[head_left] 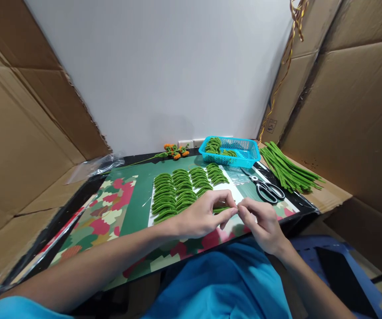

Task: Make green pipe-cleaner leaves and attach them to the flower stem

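Observation:
My left hand (204, 212) is closed, thumb and index fingertip pinched on a green fuzzy pipe cleaner (221, 209). Its end lies between the fingertips of both hands, above the table's front edge. My right hand (260, 221) pinches at that same end; the tip itself is too small to make out. Just beyond my hands, rows of curved green pipe cleaner pieces (164, 195) rest on a white sheet (229, 179). Scissors with black-and-white handles (267, 189) lie beyond my right hand, their blades pointing away.
A blue plastic basket (244, 161) at the back holds more curved green pieces. Straight green pipe cleaners (287, 170) are bundled at the right. An orange-and-green fuzzy flower stem (176, 151) lies at the back. Cardboard walls (353, 102) flank the table; clear plastic (94, 168) lies at left.

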